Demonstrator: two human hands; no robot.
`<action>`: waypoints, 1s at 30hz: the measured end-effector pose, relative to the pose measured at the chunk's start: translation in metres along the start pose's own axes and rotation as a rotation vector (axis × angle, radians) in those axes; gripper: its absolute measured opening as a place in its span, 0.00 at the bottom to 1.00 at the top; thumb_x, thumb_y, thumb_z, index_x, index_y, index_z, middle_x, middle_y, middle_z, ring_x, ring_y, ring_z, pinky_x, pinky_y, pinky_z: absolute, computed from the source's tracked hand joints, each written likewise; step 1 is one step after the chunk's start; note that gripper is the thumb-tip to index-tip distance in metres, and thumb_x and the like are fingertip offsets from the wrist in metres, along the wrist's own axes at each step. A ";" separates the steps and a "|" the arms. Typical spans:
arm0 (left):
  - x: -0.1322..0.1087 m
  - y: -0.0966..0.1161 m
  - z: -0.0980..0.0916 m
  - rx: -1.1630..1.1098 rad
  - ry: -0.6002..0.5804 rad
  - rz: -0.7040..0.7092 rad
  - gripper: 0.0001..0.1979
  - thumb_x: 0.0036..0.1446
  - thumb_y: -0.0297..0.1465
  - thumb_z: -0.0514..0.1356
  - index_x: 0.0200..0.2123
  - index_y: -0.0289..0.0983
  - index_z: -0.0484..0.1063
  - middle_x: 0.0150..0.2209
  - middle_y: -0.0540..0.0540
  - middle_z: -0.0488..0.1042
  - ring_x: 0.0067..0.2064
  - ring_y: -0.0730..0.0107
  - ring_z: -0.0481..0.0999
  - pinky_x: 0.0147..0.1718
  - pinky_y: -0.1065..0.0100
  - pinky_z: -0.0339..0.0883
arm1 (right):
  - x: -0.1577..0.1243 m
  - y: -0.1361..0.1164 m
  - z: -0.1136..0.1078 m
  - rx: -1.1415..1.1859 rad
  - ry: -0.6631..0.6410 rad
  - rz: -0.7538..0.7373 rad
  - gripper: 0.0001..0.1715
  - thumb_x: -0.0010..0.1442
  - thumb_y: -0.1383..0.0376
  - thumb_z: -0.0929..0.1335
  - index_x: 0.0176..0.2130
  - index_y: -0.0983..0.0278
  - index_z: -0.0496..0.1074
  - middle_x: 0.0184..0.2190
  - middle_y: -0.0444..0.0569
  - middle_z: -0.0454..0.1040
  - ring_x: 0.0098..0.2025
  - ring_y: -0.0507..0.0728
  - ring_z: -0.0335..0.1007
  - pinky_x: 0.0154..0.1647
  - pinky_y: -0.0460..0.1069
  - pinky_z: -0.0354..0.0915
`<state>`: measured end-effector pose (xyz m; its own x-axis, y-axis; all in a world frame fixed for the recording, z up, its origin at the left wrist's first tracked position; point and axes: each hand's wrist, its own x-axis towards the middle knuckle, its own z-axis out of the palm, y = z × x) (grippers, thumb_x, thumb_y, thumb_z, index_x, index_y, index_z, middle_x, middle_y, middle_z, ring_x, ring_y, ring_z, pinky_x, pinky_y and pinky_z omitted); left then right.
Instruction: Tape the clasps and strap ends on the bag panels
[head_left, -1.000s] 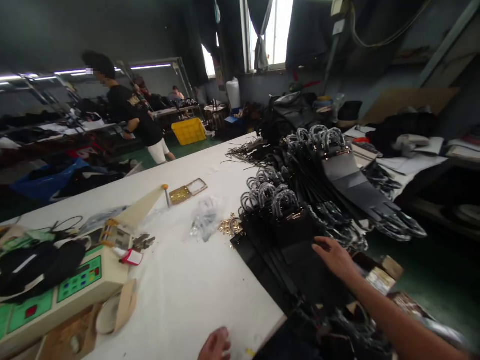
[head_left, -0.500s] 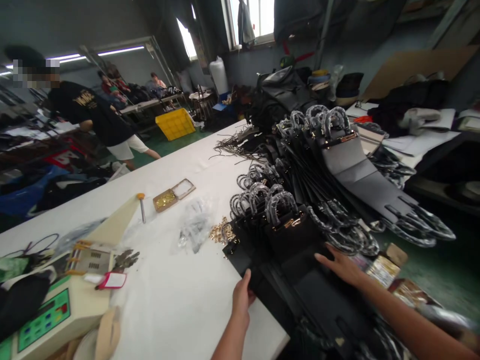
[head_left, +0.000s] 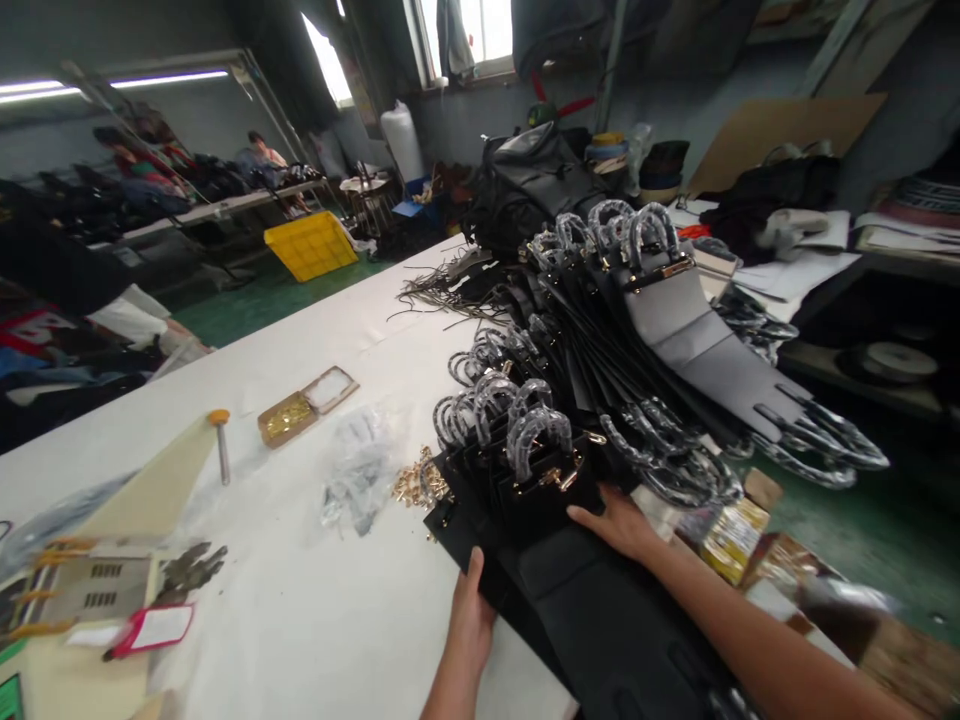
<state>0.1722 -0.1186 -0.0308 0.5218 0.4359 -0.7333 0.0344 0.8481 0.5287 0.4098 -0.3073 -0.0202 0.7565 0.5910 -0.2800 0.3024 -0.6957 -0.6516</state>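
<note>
Left hand [head_left: 469, 615]: at the near-left edge of the panels [head_left: 570, 590], thumb on top. The fingers are hidden by the edge, so we cannot tell whether it clasps.
Right hand [head_left: 615, 525]: flat and unclenched, palm down on the top panel, just behind the handles [head_left: 536, 440].
Panels: a black stack at the right edge of the table [head_left: 337, 620], partly past it.
Feel (our judgement): leather-like sheets, limp singly and heavy stacked, likely to slide over each other. We would take them by both side edges, not the handles.
Surfaces: panels matte and flat. Handles arched, wrapped in shiny film, with gold clasps.
Nearby: loose gold fittings [head_left: 416, 485] and a crumpled clear bag [head_left: 360, 465] just left of the stack.
</note>
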 end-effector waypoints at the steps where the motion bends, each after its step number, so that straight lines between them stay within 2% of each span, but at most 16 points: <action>1: 0.003 0.001 0.000 -0.026 0.002 -0.006 0.36 0.59 0.49 0.65 0.63 0.33 0.68 0.62 0.32 0.73 0.63 0.46 0.72 0.62 0.51 0.69 | 0.003 -0.003 -0.001 0.014 -0.011 -0.009 0.50 0.59 0.36 0.66 0.66 0.64 0.63 0.64 0.60 0.67 0.68 0.68 0.61 0.69 0.60 0.58; 4: 0.009 0.005 0.005 -0.050 0.032 -0.027 0.34 0.59 0.49 0.64 0.62 0.36 0.69 0.60 0.35 0.74 0.62 0.46 0.74 0.61 0.50 0.70 | 0.005 -0.018 0.001 0.033 -0.056 -0.012 0.51 0.58 0.35 0.67 0.68 0.60 0.60 0.64 0.58 0.68 0.66 0.68 0.64 0.66 0.60 0.61; 6: 0.009 0.006 0.011 -0.035 0.041 -0.010 0.32 0.62 0.50 0.61 0.63 0.37 0.70 0.59 0.36 0.76 0.61 0.47 0.75 0.61 0.50 0.70 | 0.002 -0.032 0.007 -0.049 -0.040 0.024 0.57 0.53 0.33 0.69 0.69 0.62 0.60 0.62 0.62 0.69 0.63 0.72 0.66 0.63 0.62 0.62; 9: 0.006 0.005 0.015 0.016 0.056 0.039 0.29 0.65 0.45 0.59 0.63 0.38 0.69 0.55 0.38 0.79 0.59 0.49 0.77 0.60 0.51 0.71 | -0.002 -0.056 0.024 -0.177 -0.014 0.047 0.66 0.47 0.29 0.71 0.69 0.65 0.59 0.58 0.68 0.70 0.58 0.78 0.69 0.58 0.66 0.64; 12: 0.000 0.006 0.018 0.090 0.118 0.028 0.26 0.64 0.40 0.60 0.63 0.37 0.69 0.50 0.39 0.82 0.55 0.50 0.80 0.58 0.51 0.72 | -0.006 -0.071 0.042 -0.193 0.025 0.037 0.69 0.44 0.28 0.71 0.70 0.63 0.59 0.58 0.69 0.70 0.58 0.80 0.67 0.59 0.67 0.62; 15: -0.005 0.010 0.023 0.094 0.148 0.058 0.29 0.66 0.49 0.55 0.62 0.38 0.70 0.49 0.39 0.82 0.55 0.51 0.80 0.56 0.54 0.73 | -0.006 -0.069 0.043 -0.096 0.053 0.061 0.68 0.43 0.29 0.73 0.69 0.62 0.61 0.61 0.67 0.68 0.62 0.79 0.63 0.64 0.68 0.58; 18: -0.009 0.011 0.022 0.137 0.190 0.067 0.35 0.63 0.59 0.50 0.60 0.40 0.71 0.52 0.39 0.80 0.57 0.50 0.78 0.53 0.58 0.75 | -0.006 -0.043 0.025 0.140 0.039 0.014 0.54 0.51 0.33 0.71 0.66 0.59 0.66 0.61 0.57 0.71 0.62 0.71 0.65 0.64 0.62 0.60; 20: -0.010 0.010 0.012 0.214 0.268 0.054 0.34 0.63 0.59 0.50 0.58 0.41 0.71 0.53 0.40 0.79 0.58 0.51 0.77 0.51 0.59 0.75 | -0.008 -0.017 0.009 0.194 0.077 0.062 0.41 0.61 0.39 0.67 0.63 0.59 0.69 0.58 0.54 0.74 0.59 0.65 0.70 0.60 0.56 0.64; 22: -0.012 0.006 -0.004 0.274 0.319 0.043 0.32 0.63 0.58 0.51 0.58 0.41 0.70 0.55 0.41 0.77 0.59 0.53 0.75 0.50 0.60 0.75 | -0.010 0.009 -0.003 0.137 0.129 0.155 0.33 0.68 0.47 0.63 0.64 0.61 0.69 0.54 0.55 0.76 0.54 0.62 0.73 0.55 0.53 0.66; 25: -0.024 -0.005 -0.035 0.301 0.342 0.008 0.32 0.63 0.57 0.52 0.59 0.41 0.67 0.57 0.39 0.75 0.59 0.52 0.76 0.51 0.57 0.75 | -0.010 0.035 -0.005 -0.061 0.151 0.155 0.31 0.68 0.55 0.63 0.67 0.61 0.64 0.55 0.57 0.74 0.53 0.61 0.72 0.54 0.53 0.66; 28: -0.044 -0.018 -0.064 0.315 0.394 -0.077 0.33 0.62 0.57 0.53 0.59 0.40 0.68 0.53 0.36 0.77 0.54 0.48 0.79 0.52 0.51 0.74 | -0.005 0.044 0.001 -0.243 0.178 0.105 0.31 0.68 0.56 0.64 0.66 0.62 0.66 0.59 0.61 0.71 0.59 0.66 0.66 0.60 0.58 0.61; 30: -0.058 -0.030 -0.082 0.318 0.432 -0.183 0.32 0.60 0.56 0.54 0.58 0.40 0.70 0.48 0.36 0.79 0.50 0.45 0.81 0.50 0.49 0.75 | -0.003 0.045 0.003 -0.264 0.192 0.090 0.29 0.68 0.56 0.63 0.64 0.63 0.68 0.58 0.63 0.71 0.62 0.69 0.63 0.62 0.61 0.58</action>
<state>0.0708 -0.1446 -0.0394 0.0891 0.4309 -0.8980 0.3816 0.8180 0.4303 0.4196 -0.3390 -0.0514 0.8750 0.4519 -0.1736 0.3501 -0.8384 -0.4176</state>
